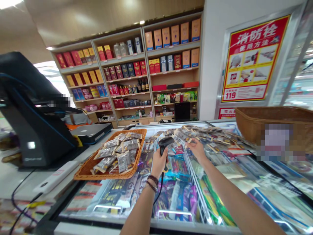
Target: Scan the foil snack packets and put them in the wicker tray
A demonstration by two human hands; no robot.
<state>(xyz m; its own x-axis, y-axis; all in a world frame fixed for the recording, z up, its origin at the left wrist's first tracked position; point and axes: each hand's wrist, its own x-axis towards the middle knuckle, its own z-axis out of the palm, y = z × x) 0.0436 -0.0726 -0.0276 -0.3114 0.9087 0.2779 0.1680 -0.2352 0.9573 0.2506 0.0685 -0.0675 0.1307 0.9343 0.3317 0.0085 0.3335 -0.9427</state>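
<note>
My left hand point(158, 162) is wrapped round the handle of a black handheld barcode scanner point(166, 141), whose cable hangs down below the wrist. The scanner head faces a small clear packet point(180, 137) with dark contents and pale ends. My right hand point(197, 150) pinches that packet by its near edge. To the left of my hands, an orange-brown wicker basket point(104, 177) is piled with similar packets point(124, 161). More packets point(210, 133) lie spread over the glass top beyond and to the right of my right hand.
Under the glass of the chest freezer, wire baskets point(195, 187) hold colourful wrapped goods. A black till screen point(26, 111) and a white power strip point(56, 176) stand on the left counter. At right is a brown woven basket point(246, 125). Shelves of boxes point(127, 70) line the back wall.
</note>
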